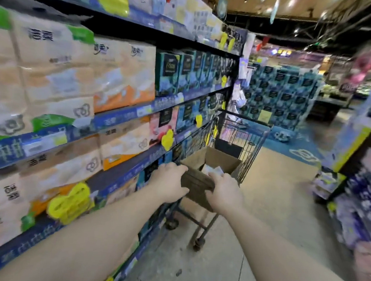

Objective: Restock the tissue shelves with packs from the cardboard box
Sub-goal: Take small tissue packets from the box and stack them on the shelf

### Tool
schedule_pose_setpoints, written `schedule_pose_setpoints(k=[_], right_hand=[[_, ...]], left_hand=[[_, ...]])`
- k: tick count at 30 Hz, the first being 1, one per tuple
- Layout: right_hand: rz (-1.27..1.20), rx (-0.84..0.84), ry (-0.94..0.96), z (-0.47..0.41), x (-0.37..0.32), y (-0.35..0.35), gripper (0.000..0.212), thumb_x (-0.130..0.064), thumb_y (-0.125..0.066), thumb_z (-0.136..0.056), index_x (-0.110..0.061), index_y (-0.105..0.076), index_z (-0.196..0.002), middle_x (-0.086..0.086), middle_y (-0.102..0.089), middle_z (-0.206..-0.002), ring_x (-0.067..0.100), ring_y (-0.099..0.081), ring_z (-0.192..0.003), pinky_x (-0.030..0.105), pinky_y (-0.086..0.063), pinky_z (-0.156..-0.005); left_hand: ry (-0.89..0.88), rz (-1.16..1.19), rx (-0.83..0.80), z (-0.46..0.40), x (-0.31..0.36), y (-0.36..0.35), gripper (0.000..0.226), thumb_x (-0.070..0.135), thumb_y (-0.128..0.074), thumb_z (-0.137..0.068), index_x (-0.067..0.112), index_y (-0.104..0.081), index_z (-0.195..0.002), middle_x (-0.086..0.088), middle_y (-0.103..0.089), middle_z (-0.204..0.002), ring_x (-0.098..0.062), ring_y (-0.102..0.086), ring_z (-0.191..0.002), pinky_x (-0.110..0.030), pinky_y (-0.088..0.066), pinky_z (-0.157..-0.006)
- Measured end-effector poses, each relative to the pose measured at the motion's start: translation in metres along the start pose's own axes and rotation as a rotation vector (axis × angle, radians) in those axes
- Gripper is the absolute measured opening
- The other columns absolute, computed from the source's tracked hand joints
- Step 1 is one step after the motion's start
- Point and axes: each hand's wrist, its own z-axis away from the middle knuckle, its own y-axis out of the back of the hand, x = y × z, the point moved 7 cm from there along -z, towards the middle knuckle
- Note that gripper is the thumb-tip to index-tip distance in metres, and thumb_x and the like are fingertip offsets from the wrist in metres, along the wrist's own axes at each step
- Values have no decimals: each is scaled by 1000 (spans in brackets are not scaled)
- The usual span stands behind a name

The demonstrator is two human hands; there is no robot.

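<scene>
1. Tissue shelves [123, 121]: fill left half of frame, four tiers, running toward upper centre. Packed with beige/orange tissue packs [58, 73] at left, teal boxed ones [174, 72] further along. Yellow price tags hanging off the rails.
2. Stacked display of dark blue packs [280, 97], right of centre, at aisle end. More blurred goods along right edge.
3. Wire shopping cart [243, 136], centre frame, hard against the lower shelf edge at its left side. Wheels on concrete floor.
4. Cardboard box [221, 160] inside cart basket, open top, near flap folded down toward the handle. Pale packs [214, 171] just visible inside, low in the box; count not readable.
5. Left hand [168, 179], centre, fingers curled together over near edge of the box flap/cart handle; which of the two, unclear under blur.
6. Right hand [224, 189], just beside it, fingers likewise wrapped over the same edge, thumb hidden.
7. Likely step: positioning cart along the aisle, no pack lifted yet.
8. Risks: cart side scraping shelf rail and knocking off price tags, since touching or nearly so; flap buckling if load taken on cardboard instead of handle; box tipping in basket on a hard shove.
</scene>
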Motion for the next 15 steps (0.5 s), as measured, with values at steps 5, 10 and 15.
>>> schedule_pose_setpoints(k=[5, 10, 15], right_hand=[[-40, 7, -112, -78, 47, -14, 52, -32, -57, -87, -31, -42, -137, 4, -54, -117, 26, -52, -106, 43, -54, -83], [-104, 4, -182, -157, 100, -39, 50, -30, -56, -90, -33, -42, -137, 2, -52, -124, 26, -49, -114, 43, -50, -90], [-119, -11, -172, -253, 155, -70, 54, -29, -59, -88, -35, -40, -139, 3, -53, -125, 25, -52, -112, 40, -52, -88]], left_hand=[[-59, -5, 3, -100, 15, -14, 56, 49, -59, -86, 28, -43, -135, -5, -47, -126, -31, -44, -119, -44, -48, -88], [-79, -31, -34, -192, 33, -42, 60, 48, -57, -87, 29, -38, -141, -4, -44, -136, -31, -38, -127, -46, -45, -97], [-61, -30, -53, -292, 52, -74, 61, 47, -59, -86, 31, -37, -141, -4, -43, -136, -30, -36, -128, -44, -41, -99]])
